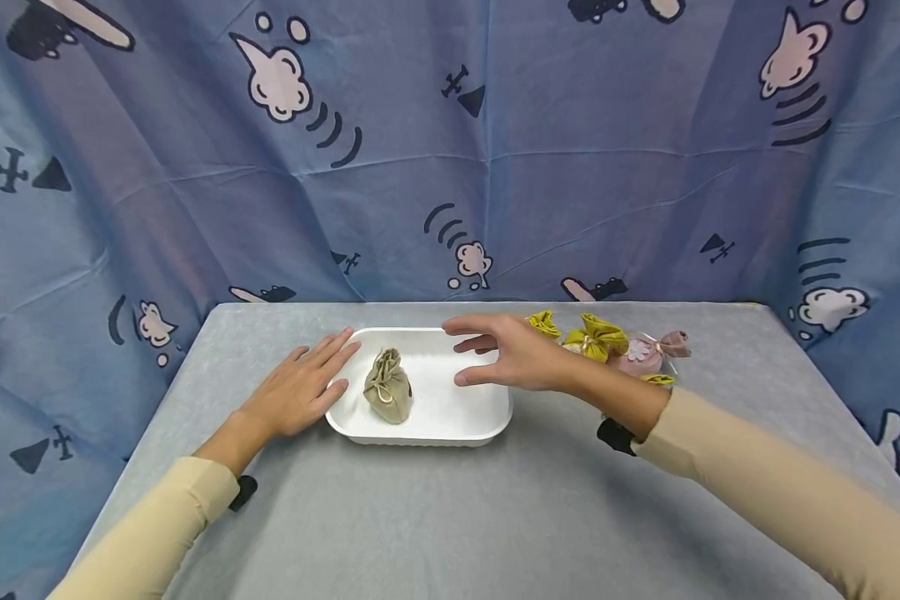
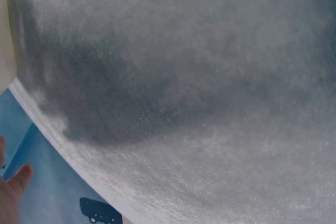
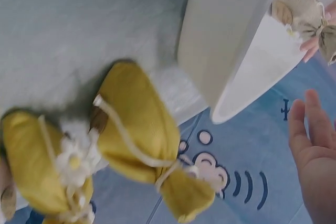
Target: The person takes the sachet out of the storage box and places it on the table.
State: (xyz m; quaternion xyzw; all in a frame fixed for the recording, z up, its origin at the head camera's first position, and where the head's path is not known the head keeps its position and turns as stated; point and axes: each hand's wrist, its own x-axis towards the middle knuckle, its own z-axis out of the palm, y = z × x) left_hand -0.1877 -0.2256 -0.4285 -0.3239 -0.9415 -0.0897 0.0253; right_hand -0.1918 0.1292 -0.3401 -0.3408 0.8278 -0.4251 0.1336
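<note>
A white tray (image 1: pixel 450 400) sits near the far side of the table, with a beige drawstring pouch (image 1: pixel 388 390) standing in its left part. The person's left hand (image 1: pixel 296 390) rests along the tray's left rim, fingers extended. Over the tray's right end hovers the right hand (image 1: pixel 513 354), thumb and fingers spread apart with nothing between them. In the right wrist view, part of the right hand (image 3: pixel 317 150) shows at the edge, below the tray and the beige pouch (image 3: pixel 296 9). Only fingertips of the left hand (image 2: pixel 16 182) enter the left wrist view.
Right of the tray, partly behind the right forearm, lie several yellow drawstring pouches (image 1: pixel 596 337) and a pink pouch (image 1: pixel 641 357) with a bow. In the right wrist view, a yellow pouch (image 3: pixel 136 119) lies close beside the tray. A patterned blue curtain (image 1: pixel 420 150) hangs behind the grey table (image 1: pixel 420 525).
</note>
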